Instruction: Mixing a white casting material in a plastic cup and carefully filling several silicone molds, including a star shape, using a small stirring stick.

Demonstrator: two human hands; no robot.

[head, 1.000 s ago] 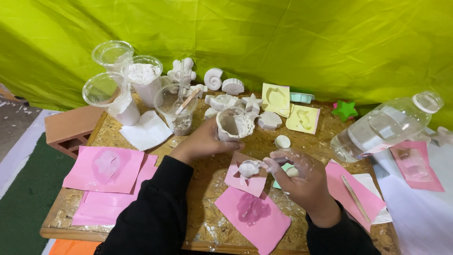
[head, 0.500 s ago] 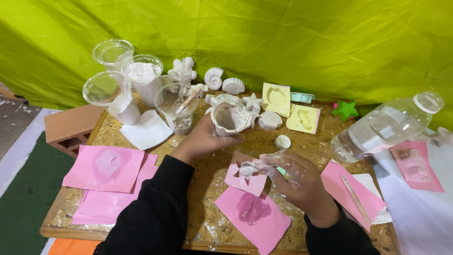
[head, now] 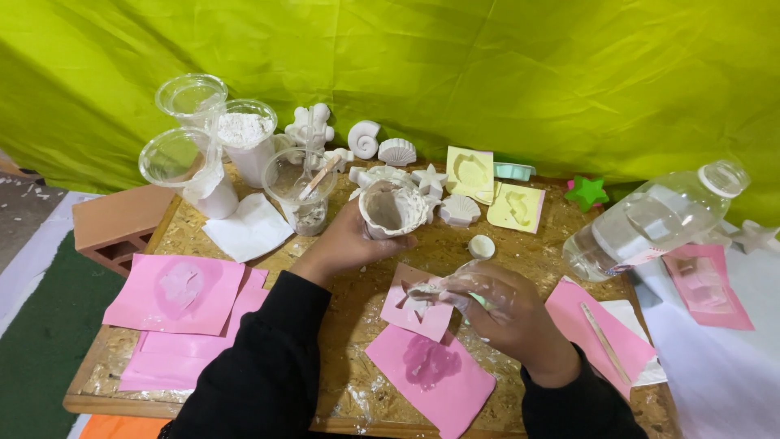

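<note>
The left hand (head: 345, 244) wraps around a plaster-caked cup (head: 392, 210), lifted and tilted mouth-right, above and left of the small pink mould (head: 416, 302). The right hand (head: 500, 305), the nearer 1, curls loosely at that mould's right edge, seemingly pinching a white-smeared tool; blur hides it.
</note>
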